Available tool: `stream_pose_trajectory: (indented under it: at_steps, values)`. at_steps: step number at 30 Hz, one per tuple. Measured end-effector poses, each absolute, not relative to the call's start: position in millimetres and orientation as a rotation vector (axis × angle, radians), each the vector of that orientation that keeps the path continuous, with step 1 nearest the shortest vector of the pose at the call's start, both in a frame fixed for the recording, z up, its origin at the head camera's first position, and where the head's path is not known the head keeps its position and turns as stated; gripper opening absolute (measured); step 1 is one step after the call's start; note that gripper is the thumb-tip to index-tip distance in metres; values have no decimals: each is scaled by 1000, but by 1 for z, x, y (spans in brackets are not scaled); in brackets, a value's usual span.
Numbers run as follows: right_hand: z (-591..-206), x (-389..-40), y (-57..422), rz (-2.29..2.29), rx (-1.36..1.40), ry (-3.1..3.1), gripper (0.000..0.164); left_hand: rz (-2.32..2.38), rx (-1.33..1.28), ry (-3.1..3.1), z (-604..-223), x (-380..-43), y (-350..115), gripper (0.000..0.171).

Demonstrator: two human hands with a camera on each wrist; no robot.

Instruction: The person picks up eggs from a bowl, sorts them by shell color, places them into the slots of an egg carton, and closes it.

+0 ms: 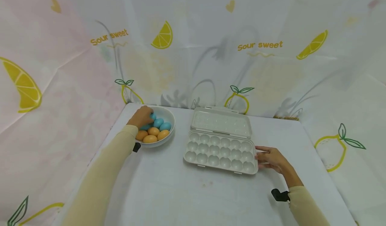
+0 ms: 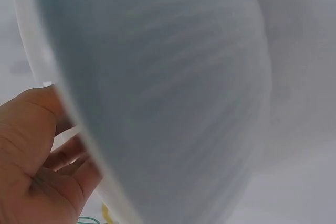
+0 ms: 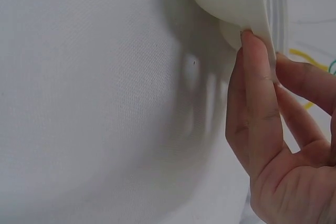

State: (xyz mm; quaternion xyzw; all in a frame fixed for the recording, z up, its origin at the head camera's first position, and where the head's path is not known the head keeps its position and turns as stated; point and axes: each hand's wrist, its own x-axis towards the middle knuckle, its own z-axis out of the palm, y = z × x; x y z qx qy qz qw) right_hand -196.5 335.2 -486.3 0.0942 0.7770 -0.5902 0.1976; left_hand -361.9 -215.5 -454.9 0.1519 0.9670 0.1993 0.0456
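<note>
At the back left, my left hand (image 1: 141,116) reaches over the rim of a white bowl (image 1: 172,117), its fingers and thumb round a blue egg (image 1: 153,116). The left wrist view has the bowl's ribbed outer wall (image 2: 173,93) in front, hiding the fingertips. More blue eggs (image 1: 158,122) and several orange-brown eggs (image 1: 150,138) lie in the bowl. In the middle stands a white plastic egg box (image 1: 221,149), lid (image 1: 221,121) laid back, hollows bare. My right hand (image 1: 272,159) pinches the egg box's right edge; the right wrist view shows fingers (image 3: 260,87) on both sides of its rim.
A white cloth (image 1: 181,192) covers the table, and printed lemon fabric (image 1: 193,61) rises behind it and at both sides. Black wrist mounts (image 1: 279,195) stick out from both sleeves. The bowl stands left of the egg box, with a strip of cloth between them.
</note>
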Motion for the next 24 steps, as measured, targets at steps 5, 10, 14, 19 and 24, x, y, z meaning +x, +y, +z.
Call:
stream_pose_trajectory:
  at_steps: [5,10,14,19,24]
  values:
    - [-486,-197,334,-1643,250,2184,64,596,422,2956,-454,-369,-216,5]
    - [-487,-198,334,-1652,258,2177,65,589,382,2952,-452,-368,-215,13]
    - [-488,-198,335,-1647,265,2179,65,601,365,2931,-453,-365,-214,15]
    - [-488,-196,334,-1643,268,2185,65,654,346,2894,-455,-361,-213,20]
    - [-487,-195,333,-1651,279,2206,64,716,392,2909,-457,-361,-216,39]
